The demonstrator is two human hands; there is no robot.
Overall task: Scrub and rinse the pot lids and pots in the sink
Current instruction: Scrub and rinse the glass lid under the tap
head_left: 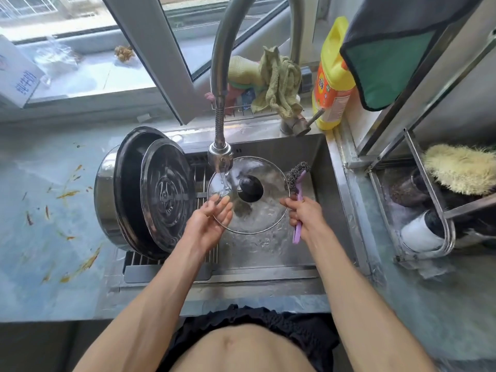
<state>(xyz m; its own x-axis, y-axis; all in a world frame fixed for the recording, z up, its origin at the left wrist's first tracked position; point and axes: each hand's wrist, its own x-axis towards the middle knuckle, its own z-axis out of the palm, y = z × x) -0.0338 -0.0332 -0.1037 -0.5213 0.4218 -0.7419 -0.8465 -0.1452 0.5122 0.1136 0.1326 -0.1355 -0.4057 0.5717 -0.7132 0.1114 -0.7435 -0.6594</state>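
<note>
Head view — glass lid (257, 210) under running tap (220, 154) — both hands on.

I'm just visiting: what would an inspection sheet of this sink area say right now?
Surface: blue countertop with orange food smears.
Job's things: glass lid under running faucet; steel pot and metal lid leaning at the left of the sink.
Clutter: yellow detergent bottle, green rag, bristle brush.
Hands: left hand holds the glass lid; right hand grips purple scrubber.
Cables: nothing seen.
Surroundings: open window behind.
</note>
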